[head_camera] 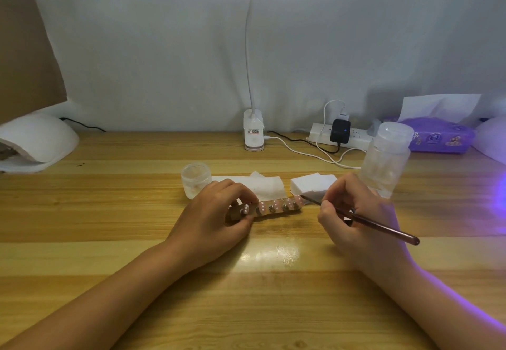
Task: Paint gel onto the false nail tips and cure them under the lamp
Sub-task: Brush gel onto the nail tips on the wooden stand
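The fingers (241, 189) of my left hand (216, 212) are curled and pinch the left end of the strip (273, 210), which lies flat on the wooden table (123, 212) right in front of me. The pink nail tips (289, 204) sit in a row on the strip, with little white dots on them. My right hand (353, 212) has its fingers pressed together around a thin dark brush (367, 222), like holding a pencil. The brush tip is at the last nail tip on the right end (I cannot tell if it touches). Just behind the strip are a small clear jar (195, 179), a white wipe (269, 186) and a stack of white pads (312, 181). A tall clear bottle (388, 157) stands near my right hand. At the back, by the white wall, are a clip lamp (253, 136), a power strip (358, 133) and a purple tissue pack (440, 137). A white curing lamp (38, 141) sits far left. Another one (492, 138) sits far right, and purple light glows there.
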Demonstrator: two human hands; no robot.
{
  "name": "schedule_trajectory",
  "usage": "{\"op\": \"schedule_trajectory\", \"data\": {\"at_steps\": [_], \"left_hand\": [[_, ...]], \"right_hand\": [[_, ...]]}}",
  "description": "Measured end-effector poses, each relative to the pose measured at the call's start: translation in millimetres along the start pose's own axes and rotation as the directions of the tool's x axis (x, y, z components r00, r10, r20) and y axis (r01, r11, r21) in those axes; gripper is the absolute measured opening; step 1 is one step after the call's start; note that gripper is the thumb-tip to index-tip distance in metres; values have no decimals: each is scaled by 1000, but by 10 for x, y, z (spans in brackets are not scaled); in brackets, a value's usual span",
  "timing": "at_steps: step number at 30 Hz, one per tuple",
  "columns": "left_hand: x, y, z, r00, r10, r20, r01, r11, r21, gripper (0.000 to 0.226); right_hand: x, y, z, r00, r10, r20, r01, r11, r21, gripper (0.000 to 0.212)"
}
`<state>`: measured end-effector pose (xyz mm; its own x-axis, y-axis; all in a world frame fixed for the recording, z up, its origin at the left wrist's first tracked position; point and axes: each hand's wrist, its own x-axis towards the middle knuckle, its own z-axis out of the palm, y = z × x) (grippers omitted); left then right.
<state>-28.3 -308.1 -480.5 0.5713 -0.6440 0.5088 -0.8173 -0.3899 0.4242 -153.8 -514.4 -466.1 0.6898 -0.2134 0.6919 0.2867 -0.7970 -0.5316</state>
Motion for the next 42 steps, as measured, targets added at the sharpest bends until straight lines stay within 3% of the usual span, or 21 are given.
{"op": "schedule_trajectory", "data": {"at_steps": [15, 22, 42], "left_hand": [[-11, 21, -9, 1000, 11, -7, -11, 1000, -1, 19], [-9, 49, -2, 998, 54, -31, -50, 993, 102, 23], [-17, 33, 2, 998, 55, -26, -51, 992, 119, 22]], "right_hand": [[-2, 11, 3, 999, -2, 37, 1, 999, 35, 13], [-7, -6, 5, 998, -38, -44, 38, 999, -12, 7], [-23, -1, 22, 996, -21, 92, 33, 991, -129, 13]]}}
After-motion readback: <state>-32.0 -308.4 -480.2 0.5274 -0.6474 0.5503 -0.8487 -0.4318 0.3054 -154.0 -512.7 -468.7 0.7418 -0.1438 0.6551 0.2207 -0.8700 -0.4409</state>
